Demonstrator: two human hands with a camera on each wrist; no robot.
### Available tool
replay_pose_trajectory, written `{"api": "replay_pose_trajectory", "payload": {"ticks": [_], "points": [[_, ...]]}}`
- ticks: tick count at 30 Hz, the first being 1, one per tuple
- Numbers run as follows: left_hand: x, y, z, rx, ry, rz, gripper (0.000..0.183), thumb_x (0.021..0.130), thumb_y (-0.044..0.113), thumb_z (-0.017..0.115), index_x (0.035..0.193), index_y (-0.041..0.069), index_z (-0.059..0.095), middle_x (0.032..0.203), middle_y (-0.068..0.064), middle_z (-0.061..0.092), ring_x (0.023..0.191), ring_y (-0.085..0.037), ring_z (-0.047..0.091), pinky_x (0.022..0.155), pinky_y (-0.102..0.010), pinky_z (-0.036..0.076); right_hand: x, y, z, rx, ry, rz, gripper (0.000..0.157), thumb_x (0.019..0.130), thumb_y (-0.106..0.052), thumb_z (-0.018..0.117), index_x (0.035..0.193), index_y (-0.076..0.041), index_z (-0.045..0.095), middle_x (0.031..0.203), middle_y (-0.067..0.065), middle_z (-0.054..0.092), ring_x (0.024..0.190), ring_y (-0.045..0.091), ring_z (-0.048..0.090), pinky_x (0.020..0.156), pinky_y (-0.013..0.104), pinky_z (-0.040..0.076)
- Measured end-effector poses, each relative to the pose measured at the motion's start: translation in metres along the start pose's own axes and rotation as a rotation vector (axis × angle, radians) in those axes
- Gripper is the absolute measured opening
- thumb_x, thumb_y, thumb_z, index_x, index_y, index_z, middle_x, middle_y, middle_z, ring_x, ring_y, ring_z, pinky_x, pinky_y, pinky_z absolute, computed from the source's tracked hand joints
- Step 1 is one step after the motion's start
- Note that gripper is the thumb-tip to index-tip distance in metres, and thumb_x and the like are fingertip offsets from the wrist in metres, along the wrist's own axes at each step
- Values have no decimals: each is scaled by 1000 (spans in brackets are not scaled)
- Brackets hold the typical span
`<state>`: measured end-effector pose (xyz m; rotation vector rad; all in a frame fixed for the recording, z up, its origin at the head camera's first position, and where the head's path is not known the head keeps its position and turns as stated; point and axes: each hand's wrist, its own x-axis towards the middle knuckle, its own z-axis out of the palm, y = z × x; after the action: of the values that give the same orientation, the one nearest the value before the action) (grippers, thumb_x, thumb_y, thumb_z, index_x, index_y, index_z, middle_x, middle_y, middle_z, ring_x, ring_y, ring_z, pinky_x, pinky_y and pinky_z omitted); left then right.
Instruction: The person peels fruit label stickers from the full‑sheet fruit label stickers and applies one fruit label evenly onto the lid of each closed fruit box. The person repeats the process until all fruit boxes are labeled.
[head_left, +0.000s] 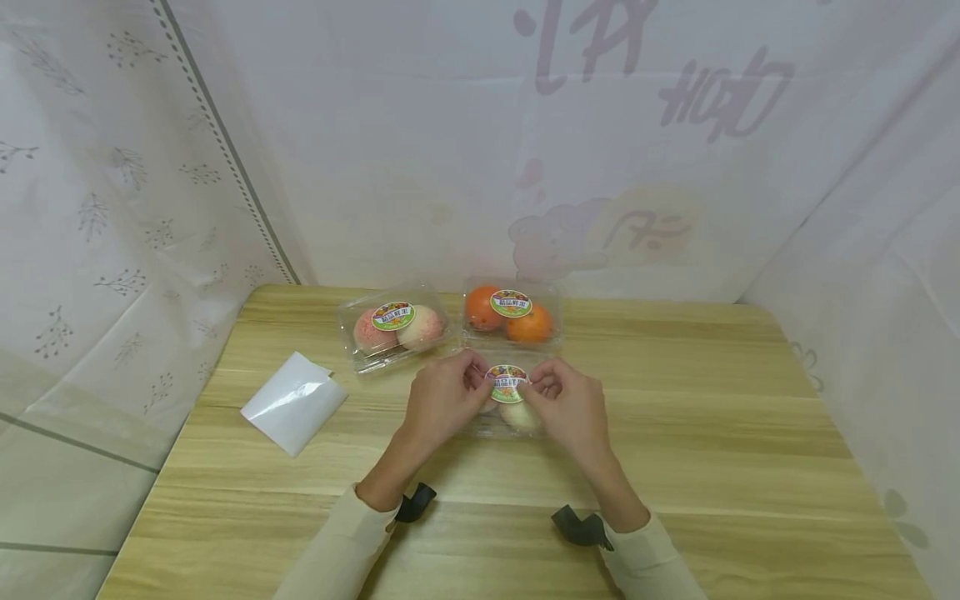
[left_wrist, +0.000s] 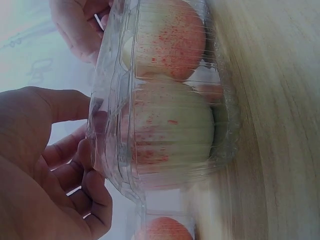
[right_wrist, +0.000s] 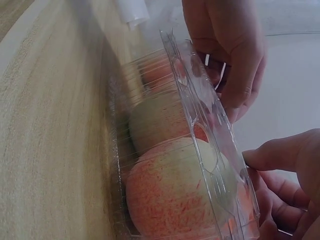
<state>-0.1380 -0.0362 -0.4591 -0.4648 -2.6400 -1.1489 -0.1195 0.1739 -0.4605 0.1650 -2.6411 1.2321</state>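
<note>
Both hands are at a round, colourful fruit sticker (head_left: 507, 383) on the lid of a clear plastic box (left_wrist: 135, 165). My left hand (head_left: 448, 396) pinches the sticker's left edge between thumb and fingers. At the right edge, my right hand (head_left: 572, 408) does the same, thumb against the lid. Inside the box lie two peaches, pale with red speckles; one peach (left_wrist: 170, 125) shows clearly in the left wrist view, and a peach (right_wrist: 175, 190) fills the front in the right wrist view. The fingers partly cover the lid in the head view.
Behind, a clear box of peaches (head_left: 393, 325) with a sticker stands at the left, and a similar box of oranges (head_left: 512, 315) stands directly behind the hands. A glossy white sheet (head_left: 295, 402) lies on the wooden table (head_left: 712, 417) at the left. Curtains hang around the table.
</note>
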Motion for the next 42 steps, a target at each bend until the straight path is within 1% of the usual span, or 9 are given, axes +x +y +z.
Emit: {"api": "replay_pose_trajectory", "payload": {"ticks": [3, 6, 18, 27, 35, 42], "points": [[0, 0, 1, 42, 13, 30, 8, 92, 13, 82, 90, 11, 75, 71, 8, 65, 60, -6, 56, 55, -25, 47, -1, 0, 1, -18, 12, -26, 15, 90, -8, 89, 92, -6, 75, 77, 1, 72, 66, 15, 63, 63, 26, 52], [0, 1, 1, 59, 22, 49, 7, 91, 11, 81, 90, 11, 75, 70, 8, 64, 60, -7, 55, 54, -25, 46, -1, 0, 1, -32, 21, -36, 15, 89, -8, 89, 91, -6, 74, 76, 2, 72, 65, 15, 61, 62, 26, 51], [1, 4, -1, 93, 24, 81, 5, 89, 9, 80, 91, 8, 76, 71, 6, 64, 61, -9, 56, 54, -26, 46, -1, -2, 2, -64, 37, -49, 16, 88, -9, 90, 90, -7, 74, 76, 1, 73, 64, 15, 60, 60, 29, 49], [1, 5, 0, 132, 16, 78, 6, 89, 12, 82, 92, 10, 76, 71, 7, 63, 62, -9, 56, 55, -27, 47, -1, -2, 4, -87, 46, -51, 17, 87, -11, 90, 89, -8, 74, 75, 0, 73, 63, 14, 59, 58, 29, 47], [2, 7, 0, 156, 15, 79, 7, 90, 11, 83, 92, 11, 76, 70, 8, 63, 61, -9, 56, 54, -28, 46, -1, 0, 5, -117, 57, -82, 15, 86, -9, 89, 89, -9, 74, 75, -1, 72, 61, 13, 57, 56, 28, 45], [1, 7, -1, 165, 25, 94, 8, 89, 11, 84, 93, 10, 76, 70, 7, 63, 61, -10, 56, 53, -28, 46, -1, -1, 5, -131, 49, -65, 16, 86, -10, 90, 90, -9, 74, 76, 0, 74, 61, 14, 56, 56, 29, 44]]}}
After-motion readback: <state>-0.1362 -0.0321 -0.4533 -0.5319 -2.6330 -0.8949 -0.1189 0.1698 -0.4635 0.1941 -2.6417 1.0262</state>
